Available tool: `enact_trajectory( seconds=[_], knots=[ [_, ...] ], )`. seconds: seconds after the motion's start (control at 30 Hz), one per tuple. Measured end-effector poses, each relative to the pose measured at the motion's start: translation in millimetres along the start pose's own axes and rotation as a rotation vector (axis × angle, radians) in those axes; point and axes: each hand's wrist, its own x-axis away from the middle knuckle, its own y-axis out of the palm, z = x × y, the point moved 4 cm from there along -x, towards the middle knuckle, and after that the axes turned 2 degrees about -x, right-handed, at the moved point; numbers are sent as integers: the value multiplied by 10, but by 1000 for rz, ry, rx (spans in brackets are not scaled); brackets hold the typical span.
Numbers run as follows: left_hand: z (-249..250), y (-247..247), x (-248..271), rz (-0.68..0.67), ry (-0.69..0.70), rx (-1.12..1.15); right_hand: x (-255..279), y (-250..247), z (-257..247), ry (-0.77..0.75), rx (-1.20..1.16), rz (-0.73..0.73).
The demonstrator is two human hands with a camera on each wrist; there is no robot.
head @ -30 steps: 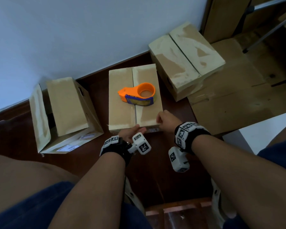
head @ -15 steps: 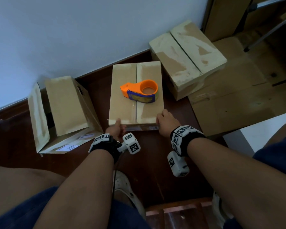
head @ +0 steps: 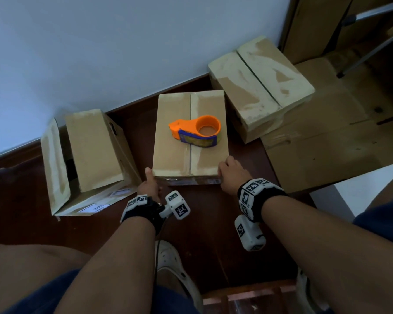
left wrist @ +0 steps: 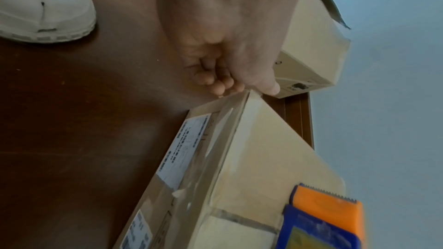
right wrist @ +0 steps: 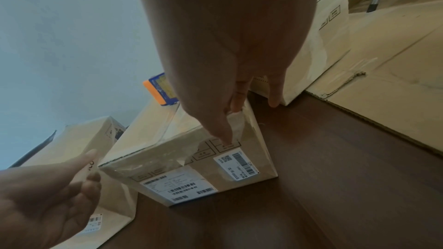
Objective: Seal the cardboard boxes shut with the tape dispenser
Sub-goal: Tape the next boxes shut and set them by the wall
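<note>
Three cardboard boxes on the dark wooden floor (head: pixel 100 225), by a pale wall (head: pixel 100 53). Middle box (head: pixel 173 141) is closed, flaps meeting at a centre seam; shipping labels and clear tape on its near side face. Orange tape dispenser (head: pixel 196 130) with a blue tape roll lies on its side on top of the middle box, across the seam, toward the far half. Neither hand touches it.

Left hand (head: pixel 148 188) at the near-left corner of the middle box: thumb up against the corner edge, fingers loosely bent below it, nothing held. Right hand (head: pixel 230 174) at the near-right corner: thumb down on the near face, fingers bent over the top edge and right side, gripping that corner.

Left box (head: pixel 93 152) is tipped over, flaps hanging open, label on the near face. Right box (head: pixel 259 87) is closed, angled, sitting partly on flattened cardboard (head: pixel 327 150), untaped seam visible. It is near the middle box but apart from it.

Further out: white clog (head: pixel 175 268) between the person's knees, white slab (head: pixel 368 189) at right, metal leg (head: pixel 370 46) top right.
</note>
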Motion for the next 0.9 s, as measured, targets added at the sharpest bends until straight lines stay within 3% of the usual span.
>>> enact_trajectory(
  seconds=[0.13, 0.43, 0.67, 0.73, 0.9],
  knots=[
    [32, 60, -3, 11, 117, -10, -2, -3, -5, 0, -8, -1],
    [84, 72, 86, -186, 36, 174, -35, 27, 7, -3, -19, 17],
    [354, -69, 93, 19, 92, -534, -66, -13, 61, -28, -60, -24],
    [456, -67, 114, 67, 155, -628, -67, -9, 63, -34, -67, -31],
    [488, -7, 140, 12, 234, -705, -67, 13, 64, -30, -69, -13]
  ],
)
